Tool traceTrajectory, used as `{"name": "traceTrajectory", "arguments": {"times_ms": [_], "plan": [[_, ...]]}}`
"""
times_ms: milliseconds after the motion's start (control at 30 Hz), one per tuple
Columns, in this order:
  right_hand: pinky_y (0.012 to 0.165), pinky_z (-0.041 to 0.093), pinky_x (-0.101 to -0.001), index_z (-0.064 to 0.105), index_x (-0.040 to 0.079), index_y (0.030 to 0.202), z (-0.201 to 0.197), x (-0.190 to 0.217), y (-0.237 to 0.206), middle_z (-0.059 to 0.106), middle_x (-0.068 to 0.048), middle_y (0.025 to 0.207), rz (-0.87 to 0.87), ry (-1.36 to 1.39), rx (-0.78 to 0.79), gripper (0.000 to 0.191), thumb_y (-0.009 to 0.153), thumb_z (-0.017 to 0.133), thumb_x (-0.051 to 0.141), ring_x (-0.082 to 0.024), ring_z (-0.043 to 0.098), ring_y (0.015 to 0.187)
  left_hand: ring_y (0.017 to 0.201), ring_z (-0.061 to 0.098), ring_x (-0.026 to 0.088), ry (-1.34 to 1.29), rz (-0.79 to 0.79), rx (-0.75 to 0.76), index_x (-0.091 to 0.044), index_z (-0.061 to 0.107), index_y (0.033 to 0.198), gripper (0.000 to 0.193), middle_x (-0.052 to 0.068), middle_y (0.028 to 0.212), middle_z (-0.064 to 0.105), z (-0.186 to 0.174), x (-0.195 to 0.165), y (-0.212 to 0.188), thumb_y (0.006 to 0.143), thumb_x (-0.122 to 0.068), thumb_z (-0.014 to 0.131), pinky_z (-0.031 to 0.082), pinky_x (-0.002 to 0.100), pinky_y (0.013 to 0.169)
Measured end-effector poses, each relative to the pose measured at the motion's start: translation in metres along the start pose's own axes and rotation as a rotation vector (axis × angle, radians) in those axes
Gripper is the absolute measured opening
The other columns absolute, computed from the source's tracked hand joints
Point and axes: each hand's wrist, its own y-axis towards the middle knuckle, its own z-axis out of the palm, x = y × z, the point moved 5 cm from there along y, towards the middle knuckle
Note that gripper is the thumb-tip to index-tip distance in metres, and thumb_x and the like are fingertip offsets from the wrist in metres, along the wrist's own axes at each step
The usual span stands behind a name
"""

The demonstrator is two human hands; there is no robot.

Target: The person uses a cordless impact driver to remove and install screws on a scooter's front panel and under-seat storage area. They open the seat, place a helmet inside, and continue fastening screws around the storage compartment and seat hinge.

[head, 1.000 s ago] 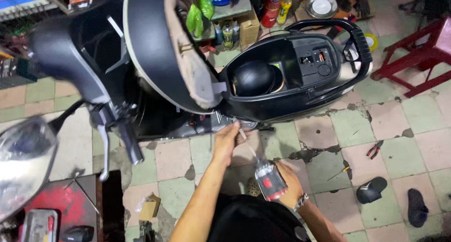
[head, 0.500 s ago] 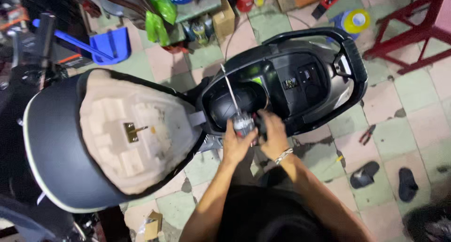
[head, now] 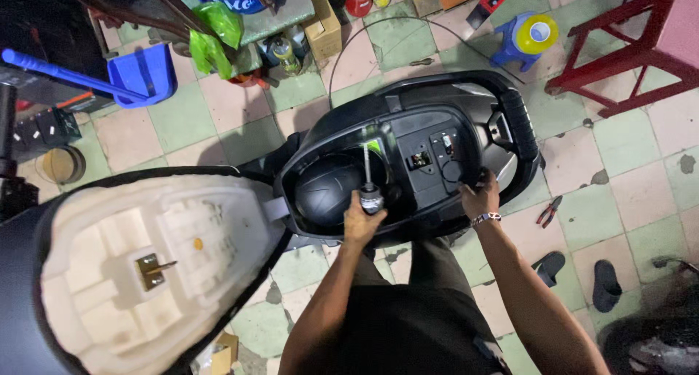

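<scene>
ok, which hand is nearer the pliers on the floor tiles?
Right. The right hand rests on the rim of the scooter's storage compartment, just left of the red-handled pliers. The left hand grips a screwdriver over the compartment, farther left.

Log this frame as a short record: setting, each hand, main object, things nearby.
setting: tiled workshop floor, seen from above
main object: black scooter, seat flipped open, under-seat compartment exposed
left hand: left hand grips a long screwdriver, shaft pointing into the compartment
right hand: right hand rests on the compartment's rim, holding nothing visible
nearby: pliers, black sandals, red stool, blue dustpan
</scene>
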Motion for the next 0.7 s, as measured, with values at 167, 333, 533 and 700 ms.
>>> {"name": "traceTrajectory", "arguments": {"times_ms": [167,333,533,700], "plan": [[0.075,0.057,-0.0419,0.065,-0.001,0.119,0.004,-0.016,0.025,0.072,-0.014,0.101,0.076,0.241,0.057,0.043,0.081,0.079,0.014,-0.031,0.069,0.086,0.108,0.067,0.044,0.436,-0.329,0.045,-0.007,0.034,0.153,0.105,0.028,0.116,0.069,0.005,0.01,0.002,0.074,-0.053,0.086,0.052,0.048,0.097],[0.058,0.06,-0.0377,0.065,-0.001,0.119,0.013,-0.043,0.032,0.066,-0.011,0.091,0.33,0.716,0.225,0.031,0.099,0.065,0.023,-0.021,0.066,0.069,0.103,0.069,0.043,0.597,-0.379,-0.047,-0.002,0.033,0.156,0.092,0.025,0.114,0.069,0.002,-0.031,-0.022,0.088,-0.048,0.073,0.055,0.049,0.094],[0.054,0.061,-0.0404,0.064,-0.002,0.1,0.019,-0.063,0.037,0.07,-0.01,0.077,0.569,0.893,0.32,0.033,0.1,0.053,0.029,-0.025,0.069,0.062,0.111,0.064,0.039,0.559,0.275,-0.106,-0.007,0.058,0.127,0.054,0.021,0.119,0.068,0.085,-0.129,-0.045,0.086,-0.037,0.076,0.051,0.05,0.096],[0.049,0.042,-0.0271,0.057,0.007,0.084,0.019,-0.055,0.032,0.052,0.002,0.068,0.404,1.205,0.478,0.027,0.106,0.06,0.021,-0.01,0.051,0.054,0.111,0.066,0.034,0.717,0.57,0.066,-0.004,0.062,0.129,0.048,0.016,0.122,0.065,0.158,-0.157,-0.033,0.085,-0.016,0.075,0.055,0.043,0.095]]}}
